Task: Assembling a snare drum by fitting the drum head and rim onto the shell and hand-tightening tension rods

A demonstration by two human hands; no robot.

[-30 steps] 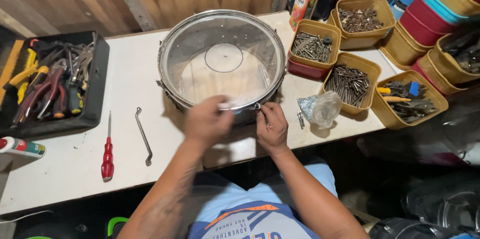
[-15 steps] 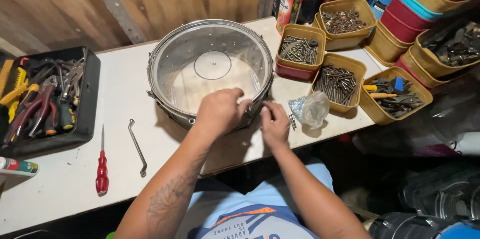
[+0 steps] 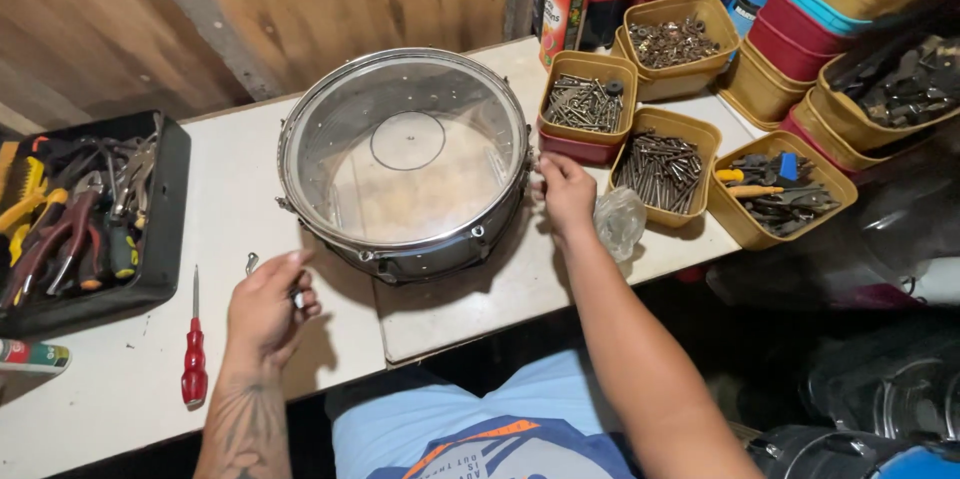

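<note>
A snare drum (image 3: 405, 164) with a chrome shell and a clear head lies flat on the white table (image 3: 120, 379), roughly at its middle and close to the near edge. The person's right hand (image 3: 566, 191) is up against the drum's right side, fingers curled in toward the rim and its metal fittings; they look pinched on something small there, though from here I cannot tell whether they really grip it or only press against the hoop. The left hand (image 3: 265, 307) rests on the table just left of the drum's near edge, fingers loosely bent over a thin bent metal key (image 3: 251, 262), whose upper end pokes out above the knuckles; the hand covers the rest, so whether it has hold of it is unclear. Just left of that hand lies a red-handled screwdriver (image 3: 193, 364), tip pointing away from the person. Farther left, a black tray (image 3: 160, 239) holds pliers and other hand tools. To the right of the drum stand yellow tubs of screws (image 3: 584, 104) and bolts, with a crumpled clear plastic bag (image 3: 620, 221) touching the right wrist. A red juice carton (image 3: 567, 1) stands upright behind the tubs, against the wooden wall.
</note>
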